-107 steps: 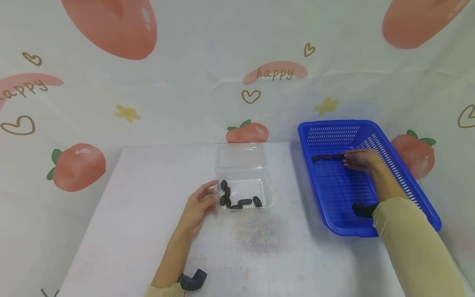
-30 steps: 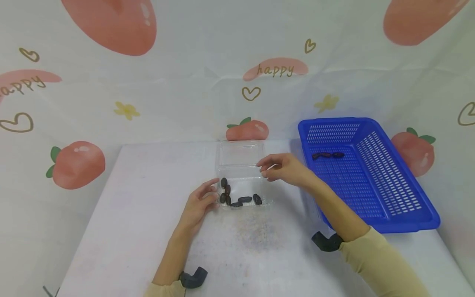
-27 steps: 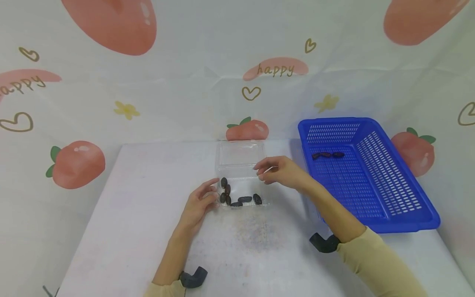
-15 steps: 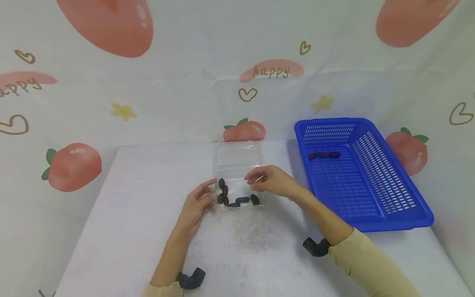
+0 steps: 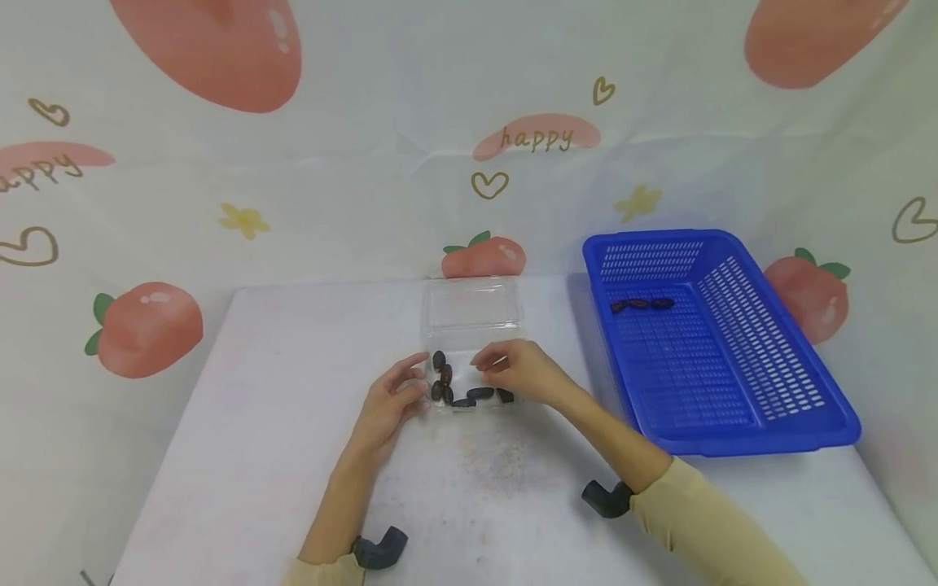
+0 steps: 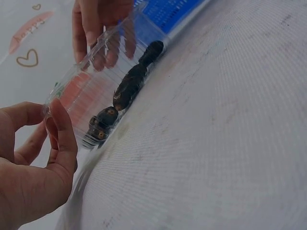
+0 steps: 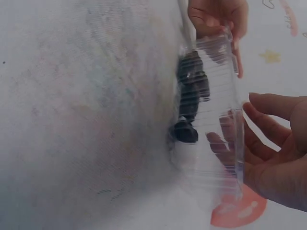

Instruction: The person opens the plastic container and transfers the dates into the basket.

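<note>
A clear plastic clamshell box (image 5: 469, 370) stands on the white table with its lid (image 5: 472, 303) tipped back. Several dark dates (image 5: 447, 374) lie along its left side and front. My left hand (image 5: 392, 399) pinches the left rim between thumb and fingers, as the left wrist view shows (image 6: 41, 143). Over the right part of the box hovers my right hand (image 5: 516, 368), fingers bent downward inside the rim. Its fingertips show through the plastic in the right wrist view (image 7: 276, 143); I cannot tell whether they hold a date.
To the right sits a blue slotted basket (image 5: 747, 446), three dates (image 5: 639, 303) in a row near its back left. Behind the table hangs a white cloth (image 5: 352, 187) printed with fruit and hearts.
My right hand has left the basket, crossed left to the box and lowered into its right side. My left hand has stayed at the left rim.
</note>
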The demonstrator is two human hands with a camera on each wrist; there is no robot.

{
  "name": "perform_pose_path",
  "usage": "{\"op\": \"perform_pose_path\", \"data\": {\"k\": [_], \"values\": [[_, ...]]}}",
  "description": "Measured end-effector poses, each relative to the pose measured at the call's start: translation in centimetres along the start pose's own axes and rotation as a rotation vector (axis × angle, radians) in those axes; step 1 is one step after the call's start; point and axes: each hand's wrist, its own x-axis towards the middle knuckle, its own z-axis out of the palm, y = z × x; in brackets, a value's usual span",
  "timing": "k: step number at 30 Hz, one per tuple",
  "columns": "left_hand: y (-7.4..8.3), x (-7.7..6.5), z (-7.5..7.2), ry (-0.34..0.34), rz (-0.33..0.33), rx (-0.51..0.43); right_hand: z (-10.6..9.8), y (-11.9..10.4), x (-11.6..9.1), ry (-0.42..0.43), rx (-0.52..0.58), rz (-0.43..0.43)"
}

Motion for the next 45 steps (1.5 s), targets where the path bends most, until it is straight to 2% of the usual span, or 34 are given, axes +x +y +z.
{"op": "perform_pose_path", "data": {"k": [3, 8, 19, 29, 37, 45], "values": [[0.0, 0.0, 0.0, 0.0, -0.003, 0.002, 0.6, -0.1, 0.1, 0.016, -0.071, 0.022], [0.1, 0.1, 0.0, -0.005, -0.004, 0.016, 1.4, -0.2, 0.5, 0.041, -0.123, 0.032], [0.0, 0.2, 0.1, -0.008, 0.004, -0.004, 2.9, -0.2, 1.5, 0.029, -0.239, 0.034], [-0.3, 0.2, 0.2, -0.011, 0.009, -0.036, 3.5, 0.3, 2.5, 0.04, -0.188, 0.04], [-0.3, 0.2, 0.1, -0.01, 0.002, -0.021, 3.6, 0.7, 2.9, 0.054, -0.287, 0.031], [-0.3, 0.3, 0.0, -0.011, -0.003, -0.027, 3.7, 0.6, 3.4, 0.043, -0.252, 0.077]]}}
